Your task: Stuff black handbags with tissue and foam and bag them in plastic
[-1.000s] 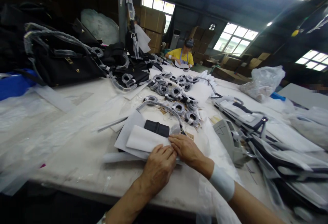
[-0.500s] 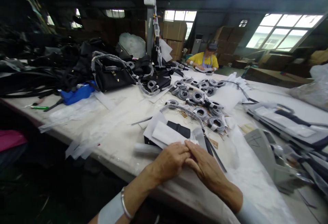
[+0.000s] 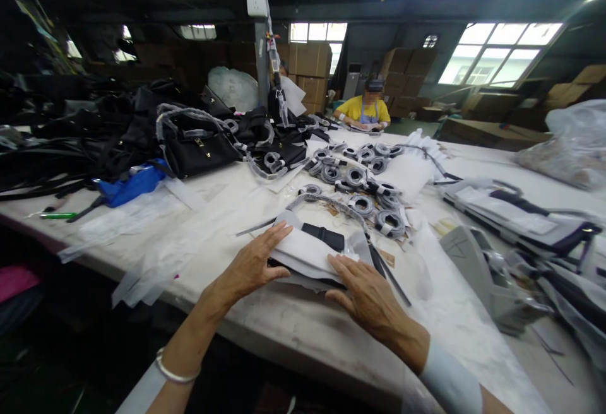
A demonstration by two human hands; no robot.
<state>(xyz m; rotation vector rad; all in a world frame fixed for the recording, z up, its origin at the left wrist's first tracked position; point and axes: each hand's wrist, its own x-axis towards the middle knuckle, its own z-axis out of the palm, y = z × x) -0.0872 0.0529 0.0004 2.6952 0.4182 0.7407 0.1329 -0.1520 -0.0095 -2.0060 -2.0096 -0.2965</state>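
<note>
A flat black bag part wrapped in white paper (image 3: 310,253) lies near the front edge of the white table (image 3: 284,322). Its black clasp strap (image 3: 324,236) shows at the top. My left hand (image 3: 253,264) rests flat on the paper's left end, fingers stretched out, thumb at the near edge. My right hand (image 3: 367,294) lies on the paper's right end, fingers extended and pressed down. Neither hand holds anything.
Several coiled wrapped straps (image 3: 360,183) lie beyond the paper. Black handbags (image 3: 196,142) are piled at the back left beside a blue item (image 3: 127,187). Wrapped bag pieces (image 3: 516,212) and a grey part (image 3: 473,262) sit to the right. A person in yellow (image 3: 364,110) works at the far end.
My hands were together at the paper's near edge; now they have spread apart, left hand to the left end and right hand to the right. The view has swung left.
</note>
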